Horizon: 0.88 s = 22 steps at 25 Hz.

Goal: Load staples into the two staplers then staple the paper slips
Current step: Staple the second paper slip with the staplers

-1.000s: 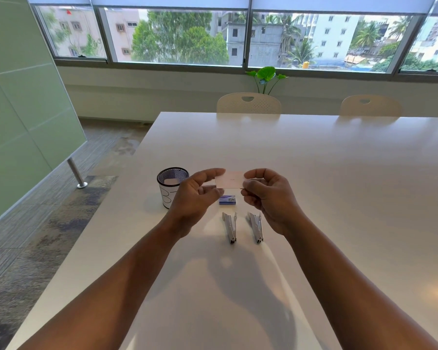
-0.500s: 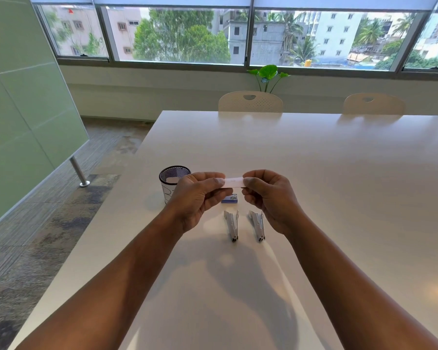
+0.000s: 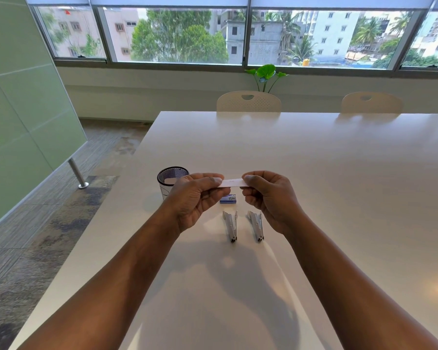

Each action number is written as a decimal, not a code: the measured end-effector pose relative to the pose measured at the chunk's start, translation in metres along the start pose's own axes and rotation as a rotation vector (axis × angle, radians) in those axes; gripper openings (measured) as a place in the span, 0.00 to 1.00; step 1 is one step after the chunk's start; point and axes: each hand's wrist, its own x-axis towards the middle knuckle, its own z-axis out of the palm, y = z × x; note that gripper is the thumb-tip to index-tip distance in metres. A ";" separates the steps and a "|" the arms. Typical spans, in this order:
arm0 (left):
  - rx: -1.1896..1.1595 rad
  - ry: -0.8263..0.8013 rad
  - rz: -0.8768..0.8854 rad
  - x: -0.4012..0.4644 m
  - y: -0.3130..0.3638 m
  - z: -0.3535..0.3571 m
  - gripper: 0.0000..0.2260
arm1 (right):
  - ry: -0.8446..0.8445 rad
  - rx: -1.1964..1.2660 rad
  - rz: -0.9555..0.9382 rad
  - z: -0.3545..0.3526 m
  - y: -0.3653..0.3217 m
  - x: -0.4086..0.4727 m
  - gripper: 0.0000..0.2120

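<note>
Both hands are raised over the table (image 3: 314, 173), holding one paper slip (image 3: 234, 182) between them. The left hand (image 3: 196, 198) pinches the slip's left end between thumb and forefinger; the right hand (image 3: 268, 198) pinches the right end the same way, other fingers curled under. The slip lies nearly edge-on to the camera, a thin pale strip, well above the tabletop. Whether it is a single sheet or a folded one cannot be told at this angle.

Two staplers lie on the table below the hands, side by side, noses toward the person: the left stapler (image 3: 230, 226) and the right stapler (image 3: 257, 225), close but apart. Neither is touched. Both look closed; whether they are loaded does not show. A small blue staple box (image 3: 228, 199) sits just beyond them, partly behind the hands. A black mesh cup (image 3: 171, 180) stands to the left, with something pale inside, possibly more slips.

Judgement: the step in hand is readying a slip, squaring or folding it, ahead of stapling. The loading step is unconfirmed.

Next move, as I read it: free one hand, keep the slip pinched in the other, pick up a stapler and feed the slip's edge into its mouth. If the staplers are still empty, the slip should go down first and the box be opened.
</note>
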 end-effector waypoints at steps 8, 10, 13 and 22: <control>0.017 0.011 0.011 -0.004 0.001 0.001 0.07 | -0.011 0.017 -0.010 0.001 0.001 -0.001 0.04; 0.080 0.012 0.047 -0.005 -0.001 0.000 0.08 | -0.012 -0.004 -0.028 0.001 0.001 -0.002 0.04; 0.238 0.004 0.128 -0.007 -0.004 0.001 0.11 | -0.018 -0.024 -0.062 0.002 0.003 -0.004 0.08; 0.474 0.058 0.326 -0.009 -0.011 0.007 0.17 | -0.045 -0.133 -0.217 0.001 0.007 -0.005 0.16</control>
